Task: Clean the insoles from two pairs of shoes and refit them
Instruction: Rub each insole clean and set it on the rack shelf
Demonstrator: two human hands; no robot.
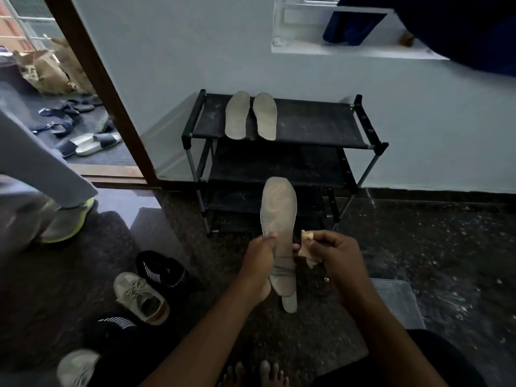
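Observation:
My left hand (pixel 258 263) grips a grey insole (pixel 279 213) around its middle and holds it upright in front of me. Behind it sits a second insole whose heel (pixel 289 303) shows below. My right hand (pixel 332 252) pinches a crumpled pale cloth (pixel 308 254) against the insole's right edge. Two more grey insoles (pixel 251 115) lie side by side on the top shelf of the black shoe rack (pixel 321 124). On the floor at my left stand a black striped shoe (pixel 162 269), a beige sneaker (pixel 141 297), another black shoe (pixel 117 325) and another beige sneaker (pixel 75 367).
A clear plastic tub (pixel 396 300) sits by my right arm. Another person's leg and yellow-soled shoe (pixel 67 222) stand at the left, near the doorway. Slippers (pixel 92 141) lie scattered outside the door. My bare toes (pixel 257 375) show at the bottom.

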